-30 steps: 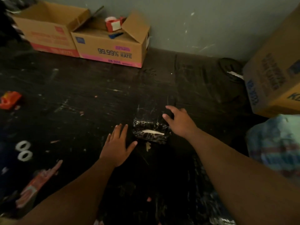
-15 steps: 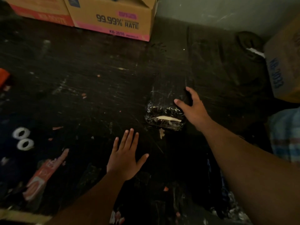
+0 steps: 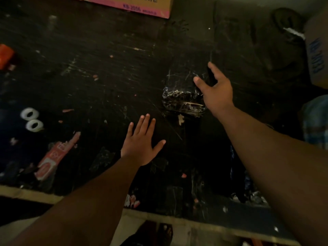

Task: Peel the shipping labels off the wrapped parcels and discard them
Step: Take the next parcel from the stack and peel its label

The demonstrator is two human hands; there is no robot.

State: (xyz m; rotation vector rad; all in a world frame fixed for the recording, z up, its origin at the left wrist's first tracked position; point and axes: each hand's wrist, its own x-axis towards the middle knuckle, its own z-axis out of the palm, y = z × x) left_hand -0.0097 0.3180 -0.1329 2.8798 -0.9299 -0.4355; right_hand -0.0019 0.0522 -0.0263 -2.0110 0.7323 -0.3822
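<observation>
We found the wrapped parcel (image 3: 183, 96) lying on the dark, scratched worktop (image 3: 106, 82), a little right of centre, its black film crinkled and glossy. A pale strip, probably the shipping label (image 3: 192, 103), showed on its near face, though the light was too dim to be sure. Our right hand (image 3: 215, 93) lay spread against the parcel's right side, thumb on top and fingers reaching along the far edge; it had not yet closed into a grip. Our left hand (image 3: 141, 144) hovered released and flat, fingers splayed, near the parcel's near-left corner but apart from it and holding nothing. Further out sat 2 tape rolls (image 3: 32, 119) at the left, a red-printed wrapper (image 3: 53, 157) below them, and a cardboard box (image 3: 142, 6) at the far edge. In our judgement the slick film could slip under a loose hold, and a label peeled in this dimness might tear, leaving scraps stuck to the wrap.
</observation>
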